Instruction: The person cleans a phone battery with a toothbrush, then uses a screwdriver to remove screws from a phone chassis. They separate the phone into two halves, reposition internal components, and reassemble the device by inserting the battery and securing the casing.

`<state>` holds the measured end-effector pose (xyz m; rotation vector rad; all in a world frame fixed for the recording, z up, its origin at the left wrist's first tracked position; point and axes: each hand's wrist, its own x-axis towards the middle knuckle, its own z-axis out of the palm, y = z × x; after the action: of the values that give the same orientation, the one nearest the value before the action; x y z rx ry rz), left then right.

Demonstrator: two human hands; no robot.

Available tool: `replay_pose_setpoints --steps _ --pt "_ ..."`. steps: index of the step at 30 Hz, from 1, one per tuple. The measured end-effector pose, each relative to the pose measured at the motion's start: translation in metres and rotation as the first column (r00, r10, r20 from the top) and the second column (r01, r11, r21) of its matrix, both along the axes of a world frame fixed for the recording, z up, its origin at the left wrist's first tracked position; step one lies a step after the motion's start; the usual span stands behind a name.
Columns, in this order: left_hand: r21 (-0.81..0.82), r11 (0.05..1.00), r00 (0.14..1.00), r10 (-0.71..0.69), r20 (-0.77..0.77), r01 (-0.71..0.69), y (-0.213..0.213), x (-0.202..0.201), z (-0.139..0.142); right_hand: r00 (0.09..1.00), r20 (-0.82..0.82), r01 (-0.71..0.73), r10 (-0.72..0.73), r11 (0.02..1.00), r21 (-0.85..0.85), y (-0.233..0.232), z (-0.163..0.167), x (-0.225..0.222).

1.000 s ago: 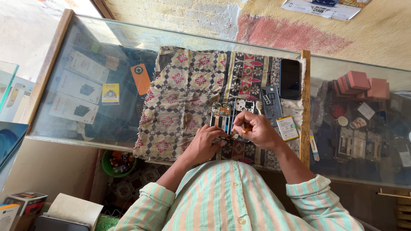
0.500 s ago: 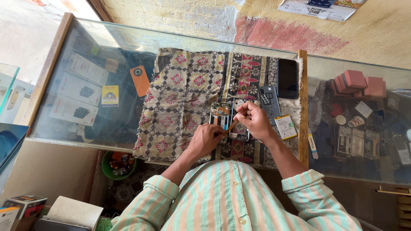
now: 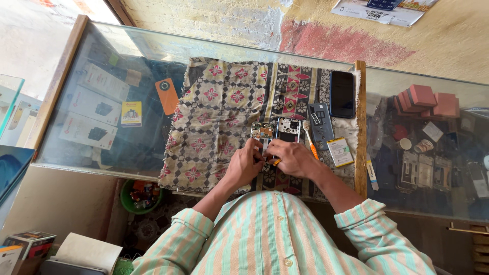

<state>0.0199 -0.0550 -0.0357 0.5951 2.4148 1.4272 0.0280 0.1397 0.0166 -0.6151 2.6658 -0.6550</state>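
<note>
**A:** While both hands crowd mid-frame, what's around? I count one dark phone (image 3: 342, 93) upper right of the patterned cloth (image 3: 219, 117), one grey back cover (image 3: 321, 125), one battery (image 3: 340, 152), one orange-handled tool (image 3: 309, 140).

**B:** Yep, plus one orange phone case (image 3: 167, 95) under the glass counter (image 3: 91, 66) to the left. Two opened phone frames (image 3: 277, 130) sit just above the fingertips. Left hand (image 3: 245, 164) curls, pinching at the lower edge; right hand (image 3: 293, 158) pinches a small orange-tipped tool. Knuckles hide the contact spot.
</note>
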Motion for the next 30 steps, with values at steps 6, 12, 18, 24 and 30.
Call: replay_pose_setpoints --steps 6,12,18,24,30 --pt "-0.034 0.999 0.999 0.022 0.036 -0.021 0.001 0.000 0.000 1.000 0.009 0.000 -0.001 0.998 0.058 0.000 -0.001 -0.001" --pt "-0.060 0.997 0.995 0.053 0.084 -0.048 0.003 0.000 -0.001 1.000 0.001 0.004 -0.004 0.998 0.056 -0.003 -0.004 -0.001" --pt "-0.072 0.995 0.993 0.073 0.090 -0.066 0.005 0.000 -0.002 1.000 -0.003 -0.013 0.013 1.000 0.014 -0.003 0.001 0.002" --pt "-0.075 0.995 0.993 0.074 0.086 -0.068 0.004 0.002 -0.002 0.998 0.057 -0.024 0.019 0.997 0.072 -0.009 0.007 0.000" --pt "-0.085 0.994 0.994 0.077 0.078 -0.070 0.005 0.000 0.001 0.996 0.039 -0.081 0.078 0.994 0.075 -0.014 0.004 -0.006"
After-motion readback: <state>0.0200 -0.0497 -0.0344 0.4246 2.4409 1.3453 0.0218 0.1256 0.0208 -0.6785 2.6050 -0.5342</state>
